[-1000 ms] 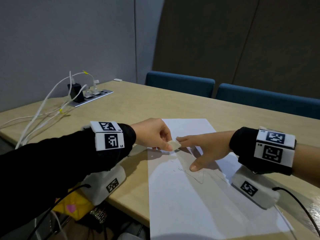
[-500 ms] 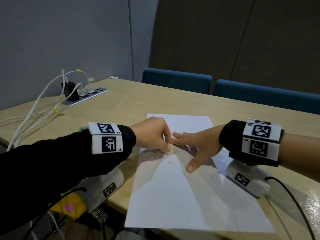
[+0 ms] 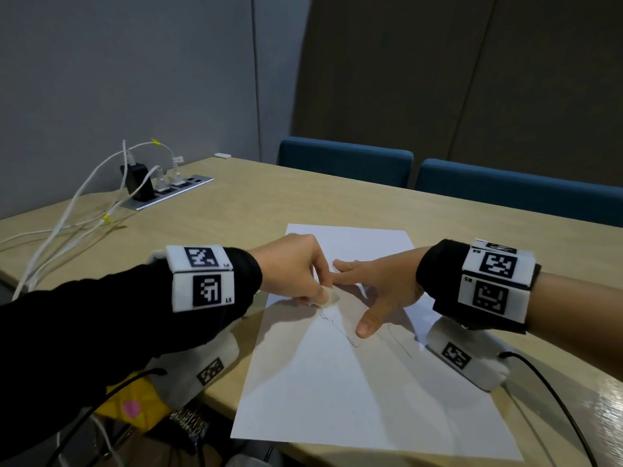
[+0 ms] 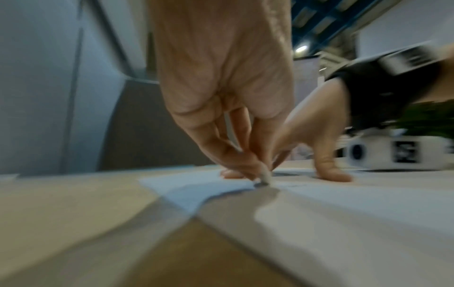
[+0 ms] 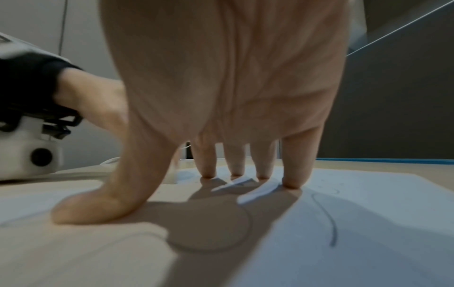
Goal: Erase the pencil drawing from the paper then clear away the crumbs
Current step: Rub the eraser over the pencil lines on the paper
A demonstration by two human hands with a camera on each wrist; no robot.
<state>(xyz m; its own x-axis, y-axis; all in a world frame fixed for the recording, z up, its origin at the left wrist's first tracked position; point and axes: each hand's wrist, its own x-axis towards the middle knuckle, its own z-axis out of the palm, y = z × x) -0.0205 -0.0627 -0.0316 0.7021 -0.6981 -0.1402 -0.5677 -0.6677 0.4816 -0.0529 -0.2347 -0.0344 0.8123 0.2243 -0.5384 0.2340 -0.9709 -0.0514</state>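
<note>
A white sheet of paper (image 3: pixel 354 392) lies on the wooden table (image 3: pixel 256 203) with faint pencil lines (image 3: pixel 340 326) near its middle. My left hand (image 3: pixel 293 267) pinches a small white eraser (image 3: pixel 330 295) and presses its tip on the paper by the lines; in the left wrist view the eraser (image 4: pixel 265 176) meets the sheet (image 4: pixel 343 209). My right hand (image 3: pixel 377 284) rests flat on the paper with spread straight fingers and thumb down. The right wrist view shows those fingertips (image 5: pixel 291 183) on the sheet beside a curved pencil line (image 5: pixel 329 219).
A power strip (image 3: pixel 168 192) with a black charger and white cables (image 3: pixel 67 224) sits at the table's far left. Two blue chair backs (image 3: pixel 344 160) stand behind the table. A yellow bag (image 3: pixel 135 404) shows below the near table edge.
The eraser in my left hand has slid slightly left and nearer along the pencil lines. My right hand keeps holding the paper down. The view has tilted, showing more of the sheet.
</note>
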